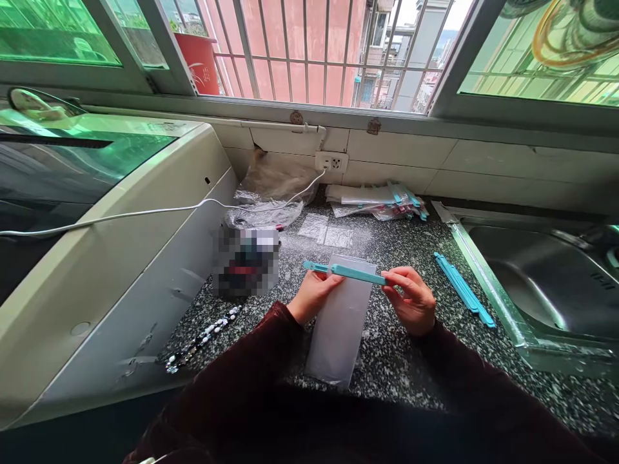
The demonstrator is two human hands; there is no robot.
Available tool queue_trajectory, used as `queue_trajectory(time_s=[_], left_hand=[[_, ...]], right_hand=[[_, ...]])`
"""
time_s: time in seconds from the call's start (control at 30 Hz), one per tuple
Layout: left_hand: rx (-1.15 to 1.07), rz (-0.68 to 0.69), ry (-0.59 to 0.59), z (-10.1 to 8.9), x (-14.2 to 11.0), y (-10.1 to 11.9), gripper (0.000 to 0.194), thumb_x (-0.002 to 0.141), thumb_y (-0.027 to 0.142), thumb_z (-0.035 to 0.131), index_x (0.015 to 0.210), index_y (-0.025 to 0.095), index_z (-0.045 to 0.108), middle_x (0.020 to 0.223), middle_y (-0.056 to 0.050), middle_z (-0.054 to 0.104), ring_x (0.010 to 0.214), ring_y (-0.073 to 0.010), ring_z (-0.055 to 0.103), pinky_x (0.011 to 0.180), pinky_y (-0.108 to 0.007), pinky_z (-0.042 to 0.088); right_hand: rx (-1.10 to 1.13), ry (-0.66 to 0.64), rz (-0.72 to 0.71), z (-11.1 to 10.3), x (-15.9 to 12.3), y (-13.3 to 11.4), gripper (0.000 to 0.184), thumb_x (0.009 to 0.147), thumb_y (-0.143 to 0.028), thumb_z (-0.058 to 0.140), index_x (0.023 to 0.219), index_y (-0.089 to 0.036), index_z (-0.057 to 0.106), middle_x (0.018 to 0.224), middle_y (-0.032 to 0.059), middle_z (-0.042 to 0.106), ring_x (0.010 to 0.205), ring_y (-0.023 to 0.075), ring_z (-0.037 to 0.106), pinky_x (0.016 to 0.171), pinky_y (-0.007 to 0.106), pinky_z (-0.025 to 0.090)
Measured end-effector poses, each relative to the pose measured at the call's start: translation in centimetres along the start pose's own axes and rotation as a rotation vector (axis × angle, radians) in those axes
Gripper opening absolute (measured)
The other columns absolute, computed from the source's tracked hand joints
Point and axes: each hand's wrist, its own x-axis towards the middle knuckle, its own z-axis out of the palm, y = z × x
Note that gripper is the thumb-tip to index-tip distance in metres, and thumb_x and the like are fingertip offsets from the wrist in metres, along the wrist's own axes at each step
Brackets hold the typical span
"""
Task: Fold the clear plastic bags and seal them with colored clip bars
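A light-blue bag sealing clip [358,274] lies across the upper part of a clear, flat plastic bag [338,335], just over the speckled counter. My left hand [313,296] is closed around the bag's left edge and the clip, its thumb on the front. With thumb and fingers, my right hand [413,301] pinches the right end of the clip. The bag hangs down between my forearms, and its lower end is near the counter's front. From this angle I cannot tell whether the clip is fully snapped. Several loose blue clips [464,290] lie to the right of my right hand.
A pile of bags with clips [374,198] lies by the tiled wall. Small clear packets [336,236] and crumpled plastic [271,187] are nearby. A beaded strand [207,335] and a blurred-out object [245,263] sit left, beside a washing machine [159,219]. A metal sink [536,277] is right.
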Motion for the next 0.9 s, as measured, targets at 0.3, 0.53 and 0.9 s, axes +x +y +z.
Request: queue_trajectory(time_s=[0.3, 0.53, 0.9], left_hand=[[0.091, 0.070, 0.022, 0.20, 0.01, 0.36, 0.040, 0.053, 0.047, 0.074, 0.071, 0.011, 0.069, 0.074, -0.007, 0.068, 0.075, -0.0193, 0.060, 0.071, -0.028, 0.046], [0.123, 0.053, 0.036, 0.01, -0.03, 0.36, 0.039, 0.055, 0.046, 0.073, 0.072, 0.010, 0.068, 0.070, -0.006, 0.066, 0.067, -0.0169, 0.058, 0.064, -0.026, 0.045], [0.186, 0.006, 0.024, -0.27, 0.35, -0.08, 0.041, 0.054, 0.049, 0.072, 0.056, 0.010, 0.059, 0.051, 0.000, 0.052, 0.049, -0.0087, 0.041, 0.048, -0.021, 0.031]], right_hand=[[0.007, -0.008, 0.024, 0.02, -0.01, 0.16, 0.020, 0.076, -0.012, 0.061, 0.093, -0.023, 0.062, 0.084, 0.0036, 0.056, 0.068, 0.0133, 0.055, 0.062, 0.030, 0.051], [-0.078, -0.032, 0.011, 0.00, 0.42, -0.13, 0.015, 0.077, -0.015, 0.061, 0.090, -0.022, 0.062, 0.082, 0.0038, 0.058, 0.069, 0.0139, 0.057, 0.062, 0.030, 0.051], [-0.075, -0.119, 0.044, 0.29, 0.17, 0.28, 0.013, 0.080, -0.014, 0.058, 0.091, -0.020, 0.062, 0.083, 0.0054, 0.064, 0.076, 0.0161, 0.061, 0.066, 0.030, 0.053]])
